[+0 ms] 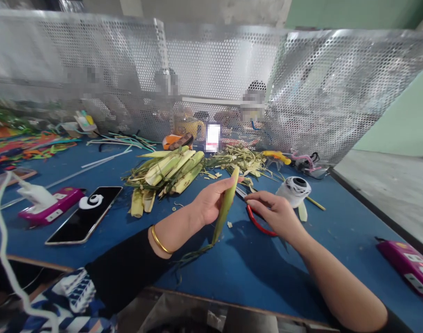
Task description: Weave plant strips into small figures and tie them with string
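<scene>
Blue desk beneath them, the left hand closed its fingers round a corn husk above the front half, seemingly steadying it, which called for light pressure, while the right hand's nearly closed fingers met red-handled scissors, grip unclear.

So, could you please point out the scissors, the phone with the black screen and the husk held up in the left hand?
Scissors [256, 224]: head view, on the red handle.
Phone [77, 225]: head view, on the dark screen.
Husk [227, 204]: head view, on its middle.
</scene>
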Motion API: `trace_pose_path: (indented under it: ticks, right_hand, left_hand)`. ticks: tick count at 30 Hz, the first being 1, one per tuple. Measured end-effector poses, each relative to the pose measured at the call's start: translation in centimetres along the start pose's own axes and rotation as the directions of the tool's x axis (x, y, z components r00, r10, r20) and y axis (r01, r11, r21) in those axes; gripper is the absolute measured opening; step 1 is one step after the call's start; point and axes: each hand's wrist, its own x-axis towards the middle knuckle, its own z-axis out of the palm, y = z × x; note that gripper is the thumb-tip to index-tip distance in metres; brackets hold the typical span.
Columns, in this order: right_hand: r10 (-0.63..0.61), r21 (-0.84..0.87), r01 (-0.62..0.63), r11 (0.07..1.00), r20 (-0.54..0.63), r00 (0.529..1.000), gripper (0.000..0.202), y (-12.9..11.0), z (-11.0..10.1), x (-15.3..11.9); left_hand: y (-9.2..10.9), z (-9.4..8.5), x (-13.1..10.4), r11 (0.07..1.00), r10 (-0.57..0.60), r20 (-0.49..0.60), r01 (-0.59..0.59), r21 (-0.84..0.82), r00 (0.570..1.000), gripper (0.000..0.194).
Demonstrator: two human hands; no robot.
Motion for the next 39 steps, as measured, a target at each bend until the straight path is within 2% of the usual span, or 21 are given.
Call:
trace_pose_path:
  ticks: [3,5,8,11,13,16,18,19,20,21,22,23,24,25,26,28,30,32,34,36,39]
  right_hand:
    - [0.062,0.375,-0.134,0.917,0.196,0.979,0.033,-0.8,1.8,-0.2]
    - [0.063,0.498,-0.209,0.842,0.294,0.954,0.032,-1.5,2.9,-0.5]
    - [0.075,0.589,-0.339,0.734,0.425,0.902,0.031,-2.4,4.0,-1.2]
    - [0.14,0.622,-0.433,0.652,0.463,0.875,0.035,-2.6,4.3,-1.5]
    - [0.209,0.619,-0.427,0.659,0.395,0.895,0.035,-2.1,4.1,-1.4]
    - [0.278,0.611,-0.37,0.699,0.244,0.929,0.035,-1.1,3.3,-0.8]
    - [0.289,0.608,-0.344,0.715,0.191,0.938,0.036,-0.5,2.7,-0.4]
    - [0.287,0.599,-0.334,0.728,0.177,0.941,0.037,-0.4,2.4,-0.2]
    - [0.279,0.581,-0.323,0.747,0.166,0.946,0.038,-0.3,2.2,-0.1]
    - [0.266,0.557,-0.305,0.772,0.152,0.952,0.038,-0.2,2.1,0.1]
    - [0.249,0.532,-0.283,0.798,0.137,0.959,0.039,-0.1,2.1,0.2]
    - [0.229,0.506,-0.258,0.823,0.121,0.966,0.039,0.0,2.1,0.3]
    - [0.204,0.471,-0.228,0.853,0.102,0.974,0.038,0.1,2.1,0.4]
    - [0.17,0.423,-0.186,0.887,0.076,0.982,0.037,0.3,2.2,0.5]
    - [0.13,0.364,-0.138,0.921,0.046,0.99,0.036,0.5,2.2,0.6]
    - [0.051,0.226,-0.049,0.973,-0.002,0.999,0.034,1.0,1.8,0.7]
    - [0.031,0.092,-0.024,0.995,-0.069,0.997,0.034,1.6,0.9,0.9]
    - [0.091,-0.036,-0.1,0.994,-0.206,0.974,0.032,2.2,-0.4,1.1]
    - [0.151,-0.164,-0.212,0.963,-0.319,0.936,0.027,2.6,-1.7,1.3]
    - [0.195,-0.326,-0.275,0.904,-0.259,0.946,0.022,2.6,-2.4,1.4]
    - [0.224,-0.566,-0.164,0.808,0.039,0.974,0.016,1.9,-2.1,1.0]
  left_hand:
    - [-0.3,0.2,0.2,0.997,0.006,0.016,-0.005,-0.072,1.0,0.015]
    - [-0.4,0.2,0.4,0.993,0.043,-0.016,-0.045,-0.11,0.999,0.012]
    - [-0.1,0.0,0.8,0.978,0.148,-0.102,-0.161,-0.136,0.984,0.008]
    - [1.1,-0.8,1.4,0.961,0.213,-0.173,-0.238,-0.138,0.961,0.01]
    - [2.1,-1.7,2.0,0.938,0.278,-0.234,-0.316,-0.144,0.932,0.012]
    - [3.4,-3.4,2.7,0.903,0.391,-0.362,-0.429,-0.029,0.846,0.005]
    - [3.8,-4.3,3.0,0.892,0.45,-0.434,-0.419,0.171,0.78,0.017]
    - [3.8,-4.5,3.0,0.864,0.502,-0.472,-0.399,0.307,0.725,0.029]
    - [3.7,-4.6,3.0,0.802,0.587,-0.49,-0.377,0.464,0.645,0.042]
    - [3.6,-4.6,2.9,0.673,0.718,-0.441,-0.374,0.638,0.539,0.053]
    - [3.3,-4.5,2.7,0.468,0.846,-0.265,-0.405,0.786,0.463,0.057]
    - [3.0,-4.2,2.6,0.256,0.904,-0.047,-0.452,0.855,0.424,0.05]
    - [2.7,-3.8,2.4,0.084,0.88,0.175,-0.507,0.858,0.441,0.037]
    - [2.3,-3.4,2.3,-0.03,0.769,0.383,-0.569,0.821,0.512,0.028]
    - [2.0,-3.1,2.2,-0.071,0.622,0.511,-0.608,0.791,0.593,0.025]
    - [1.4,-2.5,2.0,-0.056,0.348,0.609,-0.633,0.773,0.713,0.027]
    - [1.3,-2.3,2.0,0.046,0.19,0.565,-0.583,0.811,0.803,0.028]
    - [1.4,-2.4,2.2,0.171,0.181,0.468,-0.496,0.851,0.865,0.028]
    - [1.8,-2.5,2.5,0.302,0.235,0.339,-0.401,0.865,0.911,0.029]
    - [2.1,-2.6,3.0,0.434,0.254,0.191,-0.289,0.853,0.948,0.027]
    - [2.4,-2.8,3.8,0.65,0.221,-0.022,-0.131,0.749,0.975,0.018]
